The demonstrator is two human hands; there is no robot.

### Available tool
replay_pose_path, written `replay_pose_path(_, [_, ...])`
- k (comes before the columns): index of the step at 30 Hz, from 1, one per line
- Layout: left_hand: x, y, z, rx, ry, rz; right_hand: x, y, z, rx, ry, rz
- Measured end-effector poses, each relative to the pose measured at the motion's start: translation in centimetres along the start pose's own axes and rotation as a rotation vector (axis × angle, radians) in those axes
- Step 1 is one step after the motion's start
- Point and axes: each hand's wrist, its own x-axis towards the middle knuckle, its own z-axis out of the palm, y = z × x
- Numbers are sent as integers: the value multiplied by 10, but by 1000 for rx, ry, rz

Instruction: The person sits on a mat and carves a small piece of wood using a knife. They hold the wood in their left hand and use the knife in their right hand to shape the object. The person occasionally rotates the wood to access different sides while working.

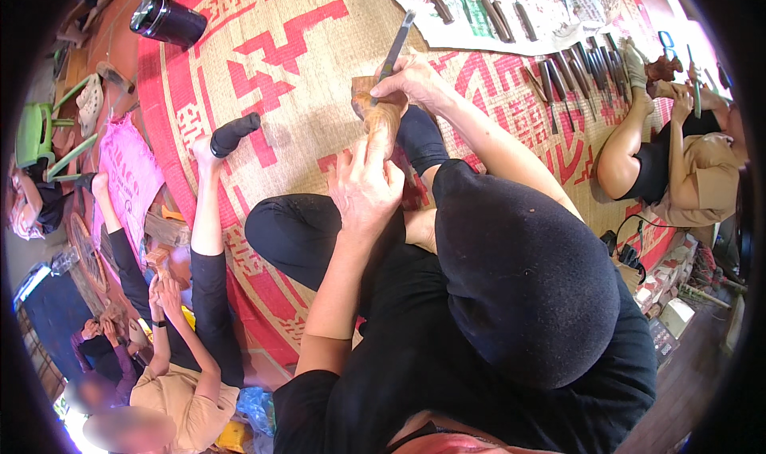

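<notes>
My left hand point(367, 184) is wrapped round the lower part of a brown wood carving point(381, 125), its fingers lying along the wood. The carving's shape is partly covered by my hands. In my right hand point(416, 82) is a slim dark carving chisel point(395, 49), pinched near its lower end. That end meets the top of the carving, and the other end points up and away. Both hands are above my bent legs, close to a dark-socked foot point(421, 139).
A red and tan woven mat point(319, 79) spreads beneath me. Several carving tools point(574, 75) lie at the right, more on a white sheet point(447, 31) at the far side. A black canister point(168, 21) stands far left. People sit at left point(179, 390) and right point(702, 167).
</notes>
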Motion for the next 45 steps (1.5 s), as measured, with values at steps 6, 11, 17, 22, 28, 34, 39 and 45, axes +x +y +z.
replay_pose_path(6, [2, -1, -5, 23, -45, -21, -4, -14, -1, 176, -7, 52])
replay_pose_path(11, [0, -2, 2, 16, 7, 14, 6, 14, -1, -89, 10, -28])
replay_pose_path(17, [7, -3, -8, -18, -64, -25, 4, -2, -2, 226, 55, 52])
replay_pose_path(22, [1, 0, -4, 8, -31, -14, 5, 9, 2, -12, 34, 41])
replay_pose_path(28, [4, 1, -8, 30, -51, -15, 3, -3, -3, 132, 52, 70])
replay_pose_path(34, [1, 1, -4, 28, -33, -3, -5, -8, -1, 49, -3, 59])
replay_pose_path(39, [5, 3, -5, 29, -49, -1, -6, -15, -2, 31, 76, 66])
replay_pose_path(45, [6, 1, -8, 11, -81, -30, 0, -5, -2, 62, 81, 16])
